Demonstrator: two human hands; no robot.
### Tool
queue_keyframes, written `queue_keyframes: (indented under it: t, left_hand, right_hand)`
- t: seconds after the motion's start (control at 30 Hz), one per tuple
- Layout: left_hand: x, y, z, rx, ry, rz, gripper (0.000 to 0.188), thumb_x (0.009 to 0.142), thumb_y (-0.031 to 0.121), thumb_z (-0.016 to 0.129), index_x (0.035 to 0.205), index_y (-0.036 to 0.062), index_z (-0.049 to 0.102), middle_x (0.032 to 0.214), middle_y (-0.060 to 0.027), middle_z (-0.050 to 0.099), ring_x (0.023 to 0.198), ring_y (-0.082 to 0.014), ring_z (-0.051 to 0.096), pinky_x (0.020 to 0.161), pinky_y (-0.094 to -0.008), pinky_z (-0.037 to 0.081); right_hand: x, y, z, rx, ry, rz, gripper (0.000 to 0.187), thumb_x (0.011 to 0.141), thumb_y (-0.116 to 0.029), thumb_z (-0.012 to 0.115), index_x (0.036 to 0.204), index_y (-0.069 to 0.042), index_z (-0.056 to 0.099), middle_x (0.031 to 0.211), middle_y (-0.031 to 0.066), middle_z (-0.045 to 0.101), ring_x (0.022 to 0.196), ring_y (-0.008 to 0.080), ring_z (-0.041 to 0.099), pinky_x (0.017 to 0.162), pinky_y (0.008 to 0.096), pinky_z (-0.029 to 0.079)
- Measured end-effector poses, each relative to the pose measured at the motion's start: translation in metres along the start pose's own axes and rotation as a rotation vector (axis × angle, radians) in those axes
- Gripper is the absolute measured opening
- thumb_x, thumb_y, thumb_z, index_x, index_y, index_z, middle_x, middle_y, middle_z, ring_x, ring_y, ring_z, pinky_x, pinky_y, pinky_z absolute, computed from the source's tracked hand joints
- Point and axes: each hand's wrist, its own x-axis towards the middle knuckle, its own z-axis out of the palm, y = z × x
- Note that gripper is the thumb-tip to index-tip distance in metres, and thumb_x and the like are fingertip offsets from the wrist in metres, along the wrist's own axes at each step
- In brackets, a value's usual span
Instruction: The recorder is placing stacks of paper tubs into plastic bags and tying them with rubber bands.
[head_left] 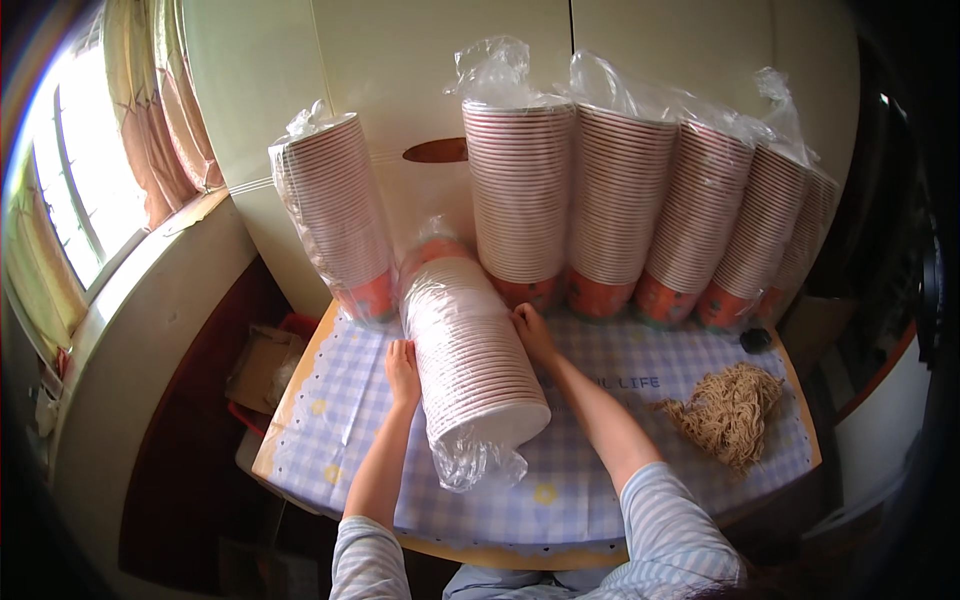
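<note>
I see a checked-cloth counter (600, 480) against a cream wall, window at left, bagged cup stacks (640, 200) lining its back edge, twine (730, 410) right, front cloth open, while left hand (402, 368) and right hand (533, 335) press flat, fingers unclenched, on a lying stack (472, 350) mid-counter.

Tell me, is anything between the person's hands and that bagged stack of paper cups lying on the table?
Nothing visible. The left hand rests against one side of the lying stack of white paper cups in a clear plastic bag, and the right hand against the other side. Only the thin bag itself lies between the palms and the cups.
</note>
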Motion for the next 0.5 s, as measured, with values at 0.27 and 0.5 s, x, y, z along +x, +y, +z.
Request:
queue_keyframes:
  t: [0.27, 0.5]
  left_hand:
    - [0.013, -0.021, 0.012, 0.005, 0.008, -0.003, 0.019, 0.088, 0.015, 0.043, 0.076, 0.0009, 0.048, 0.076, -0.0169, 0.049, 0.07, -0.0355, 0.046, 0.06, -0.0414, 0.036]
    - [0.032, -0.04, 0.022, 0.073, -0.005, -0.037, 0.015, 0.085, 0.014, 0.047, 0.077, 0.0019, 0.048, 0.076, -0.0165, 0.051, 0.07, -0.0357, 0.049, 0.059, -0.0414, 0.038]
  right_hand:
    - [0.017, 0.007, 0.009, 0.003, 0.022, 0.021, 0.017, 0.085, -0.018, 0.049, 0.081, -0.001, 0.049, 0.068, 0.0106, 0.051, 0.064, 0.0158, 0.047, 0.06, 0.0286, 0.04]
    - [0.04, 0.01, 0.02, -0.082, 0.079, 0.005, 0.019, 0.083, -0.02, 0.052, 0.081, -0.001, 0.051, 0.07, 0.012, 0.054, 0.064, 0.0178, 0.051, 0.06, 0.0299, 0.041]
